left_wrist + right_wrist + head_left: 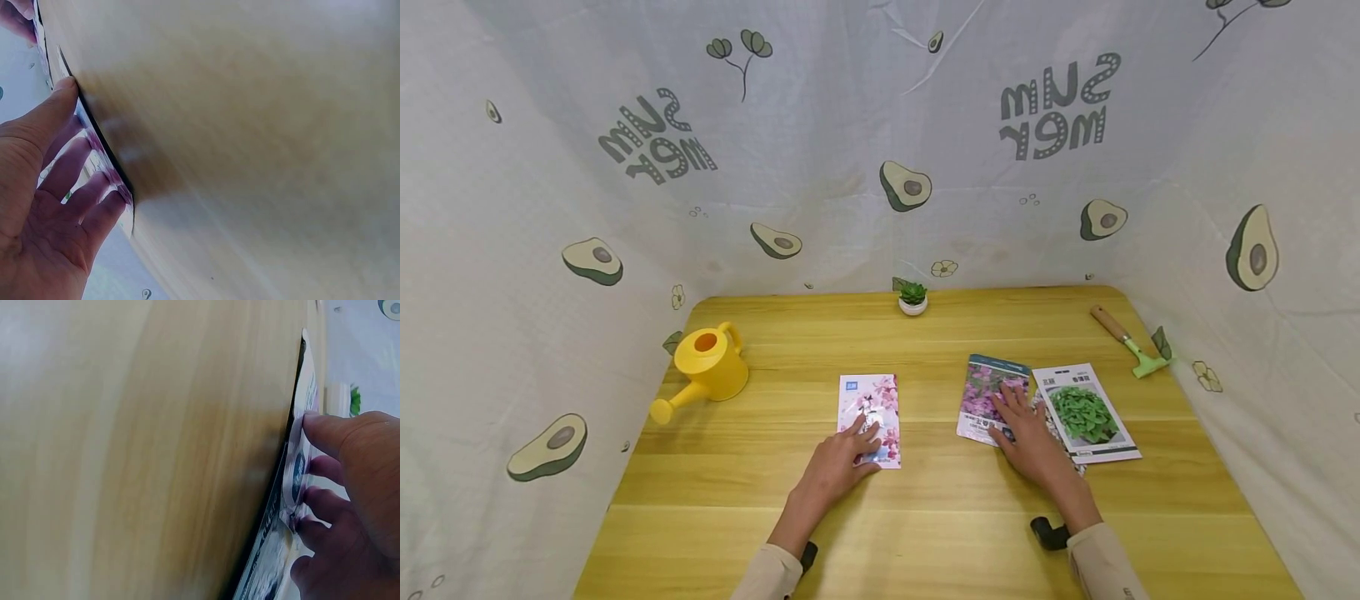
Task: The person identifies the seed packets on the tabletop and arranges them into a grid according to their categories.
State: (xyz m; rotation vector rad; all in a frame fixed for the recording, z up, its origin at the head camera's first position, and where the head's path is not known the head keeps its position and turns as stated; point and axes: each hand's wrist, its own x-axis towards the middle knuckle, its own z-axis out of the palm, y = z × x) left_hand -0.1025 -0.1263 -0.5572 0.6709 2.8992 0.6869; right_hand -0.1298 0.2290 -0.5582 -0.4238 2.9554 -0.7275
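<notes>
Flat on the table lies a white seed packet with pink blossoms point(886, 396). My left hand point(835, 467) rests on its lower part with fingers spread; in the left wrist view the thumb point(62, 94) touches the packet's edge. To the right, my right hand point(1033, 446) rests on a purple-flower seed packet point(977, 400), its fingertips on the packet's face. A seed packet with green leaves point(1082, 417) lies beside that hand. Between these two packets shows part of a speckled one point(1052, 423), mostly hidden under the leafy packet and the hand.
A yellow watering can point(718, 371) stands at the left edge, spout toward the front. A small potted succulent point(913, 302) sits at the back. Far right lies a green garden tool with a wooden handle point(1112, 325). Printed fabric point(850, 208) encloses the wooden table point(925, 542).
</notes>
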